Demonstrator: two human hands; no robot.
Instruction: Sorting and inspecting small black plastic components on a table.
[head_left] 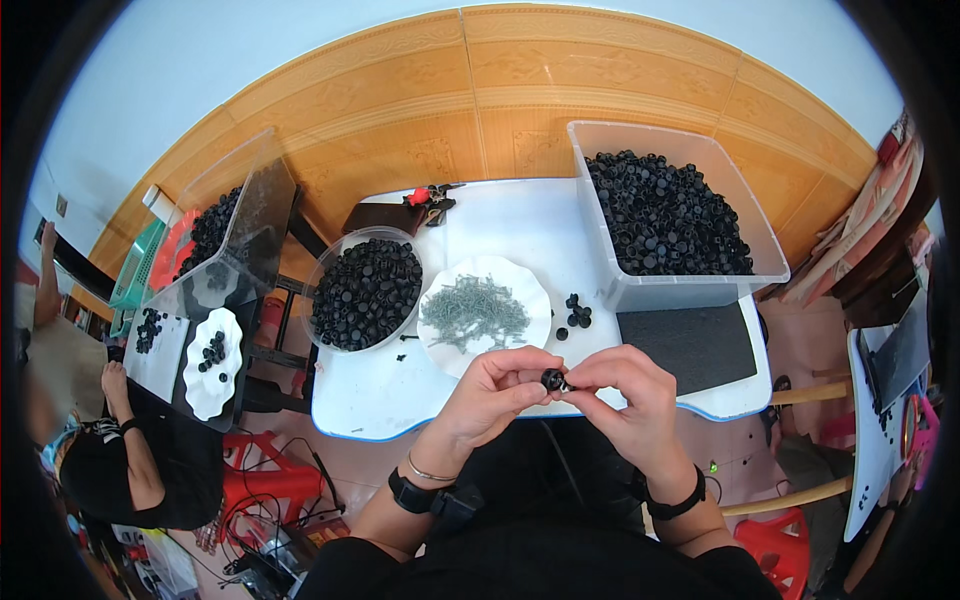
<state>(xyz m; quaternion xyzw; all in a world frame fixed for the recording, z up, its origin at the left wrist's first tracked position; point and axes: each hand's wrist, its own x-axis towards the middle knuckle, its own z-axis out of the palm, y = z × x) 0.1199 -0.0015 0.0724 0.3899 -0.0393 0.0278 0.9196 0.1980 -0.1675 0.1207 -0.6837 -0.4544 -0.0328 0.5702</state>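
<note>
Just past the table's front edge, both hands meet in front of me. My left hand (497,398) is closed, pinching a small black round plastic part (552,379) between thumb and fingers. My right hand (628,392) has thumb and forefinger pressed together at the right side of that part. A small shiny bit shows at its fingertips, too small to name. Beyond the hands lies a white scalloped plate (540,310) heaped with thin silvery screws or pins (475,310). Several loose black parts (573,312) lie to the right of the plate.
A round clear tub (330,338) of black caps stands left of the plate. A large clear bin (690,292) of black parts is at the back right, behind a dark mat (690,345). Keys (437,207) lie at the back. Another person (125,460) sits at the left table.
</note>
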